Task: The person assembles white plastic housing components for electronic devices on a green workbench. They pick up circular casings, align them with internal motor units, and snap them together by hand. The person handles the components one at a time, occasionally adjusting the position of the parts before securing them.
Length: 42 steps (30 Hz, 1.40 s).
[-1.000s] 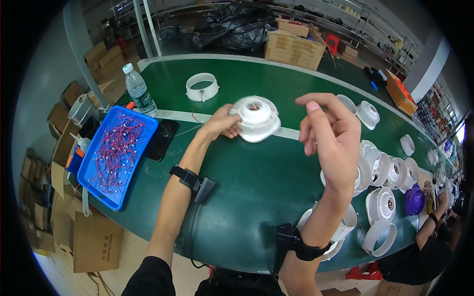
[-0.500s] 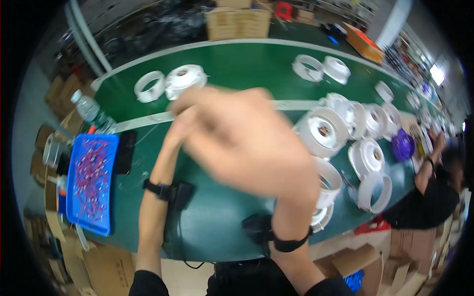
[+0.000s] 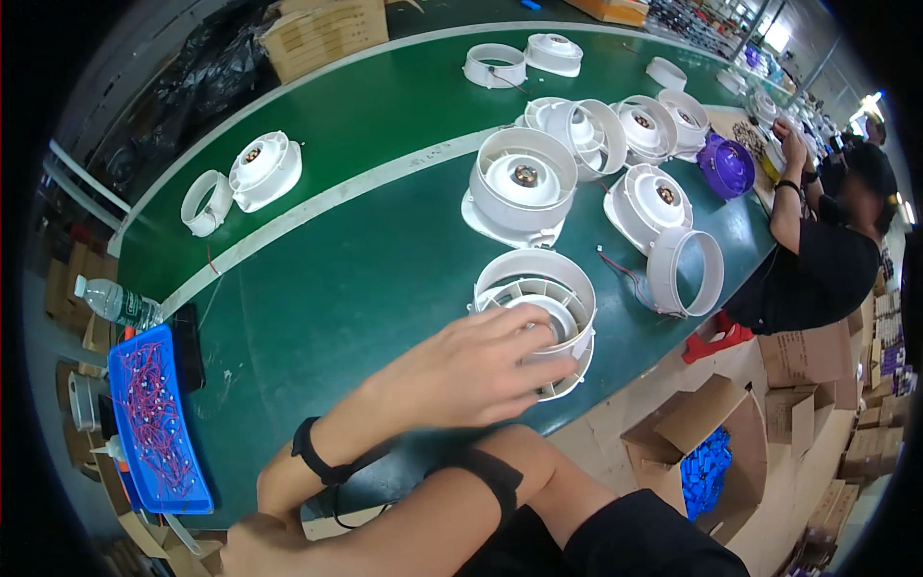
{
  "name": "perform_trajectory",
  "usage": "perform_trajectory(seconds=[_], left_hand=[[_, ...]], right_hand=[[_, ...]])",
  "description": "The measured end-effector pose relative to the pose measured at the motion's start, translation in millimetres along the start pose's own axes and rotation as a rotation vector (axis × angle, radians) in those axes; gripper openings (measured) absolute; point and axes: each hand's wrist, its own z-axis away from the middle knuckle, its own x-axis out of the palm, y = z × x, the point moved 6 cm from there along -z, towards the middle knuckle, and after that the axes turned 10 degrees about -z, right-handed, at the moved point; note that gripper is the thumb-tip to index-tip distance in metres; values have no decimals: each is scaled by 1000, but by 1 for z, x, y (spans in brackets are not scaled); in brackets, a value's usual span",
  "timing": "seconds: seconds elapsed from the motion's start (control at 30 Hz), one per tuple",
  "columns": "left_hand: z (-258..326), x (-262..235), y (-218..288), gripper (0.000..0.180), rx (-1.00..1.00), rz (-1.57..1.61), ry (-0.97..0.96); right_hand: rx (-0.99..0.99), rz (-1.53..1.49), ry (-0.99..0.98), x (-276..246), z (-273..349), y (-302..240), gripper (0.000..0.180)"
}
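Note:
My left hand lies over the near part of a white fan housing, a round ribbed piece with a ring standing on it. Its fingers are bent and apart, reaching into the round opening; part of the housing is hidden under them. My right forearm crosses low in front of me, and my right hand is at the lower left against my left forearm. Its fingers are mostly hidden. Just beyond stands another white fan housing with a copper-coloured centre. A loose white ring stands at the right edge.
More white housings and a purple one stand to the right. A blue tray of red wires and a water bottle are at the left. A co-worker sits at right; an open carton stands on the floor.
My hands, close together and blurred before, are now apart. The left has come over the white fan housing; the right has dropped to the lower left. The view has swung right.

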Motion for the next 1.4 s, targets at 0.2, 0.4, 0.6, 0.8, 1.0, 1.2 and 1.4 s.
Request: perform_trajectory(seconds=[0.2,0.4,0.6,0.8,1.0,1.2,1.4], left_hand=[[-2,11,16,55,-74,-322,-70],[17,3,0,47,-477,-581,-202],[59,-65,-36,50,-716,-346,-272],[110,-159,-51,25,-632,-39,117],[144,-221,-59,17,-724,24,923],[141,-228,-50,22,-454,171,1244],[127,-209,-41,25,-244,606,970]], right_hand=[[93,-27,-129,17,-9,2,14],[-7,-110,-70,-8,-1,9,20],[-11,-142,80,-37,12,14,21],[175,-134,-71,-75,5,41,21],[384,58,-165,-140,39,76,31],[375,101,572,-185,46,115,44],[478,-509,71,-159,39,113,25]])
